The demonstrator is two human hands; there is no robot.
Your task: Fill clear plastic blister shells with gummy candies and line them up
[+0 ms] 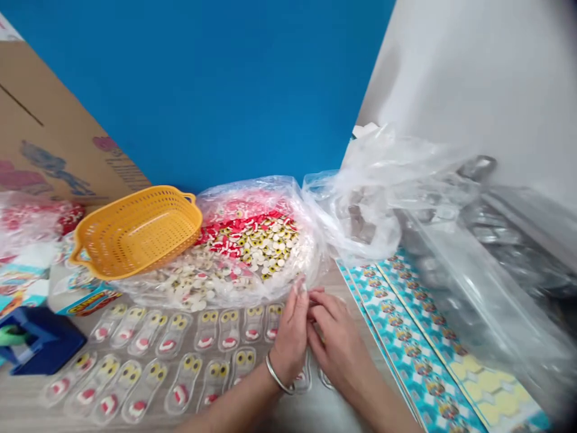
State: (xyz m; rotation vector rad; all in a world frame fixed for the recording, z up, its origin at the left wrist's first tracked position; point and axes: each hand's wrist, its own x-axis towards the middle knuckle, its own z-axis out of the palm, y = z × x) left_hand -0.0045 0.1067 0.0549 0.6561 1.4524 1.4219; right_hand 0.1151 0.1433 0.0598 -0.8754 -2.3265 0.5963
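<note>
My left hand, with a bangle at the wrist, and my right hand meet in front of the clear bag. Both have closed fingers, and their fingertips come together at the bag's near edge. What they pinch is hidden, though something pale shows at the left fingertips. Beneath and beside them lie rows of clear plastic blister shells, most holding a pair of yellow eye pieces and a red-and-white mouth piece. The bag lies open, full of loose red-and-white mouth pieces and yellow-and-white eye pieces.
A yellow basket rests on the bag's left side. A blue tape dispenser stands at the front left. On the right are printed turquoise card sheets, with clear plastic bags over them. A cardboard box stands behind.
</note>
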